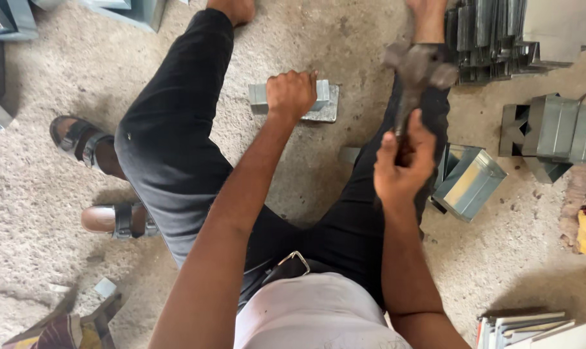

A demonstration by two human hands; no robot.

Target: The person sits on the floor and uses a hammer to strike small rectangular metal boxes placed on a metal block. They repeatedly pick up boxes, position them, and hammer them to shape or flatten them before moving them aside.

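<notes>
A small grey folded sheet-metal piece (320, 95) lies on a flat metal block on the rough concrete floor (331, 39), between the seated person's spread legs, its long axis running left to right. The left hand (293, 94) is closed over it, pinning it down. The right hand (403, 158) grips the handle of a dark, worn iron hammer (419, 64), raised with its head blurred, above and to the right of the piece; the left hand is the nearer one. Just right of the right leg lies an open shiny sheet-metal box (470, 184). Further right are more folded grey metal boxes (558, 126) and, at top right, a stack of flat metal strips (493, 35). Two sandals (105, 216) sit at left.
</notes>
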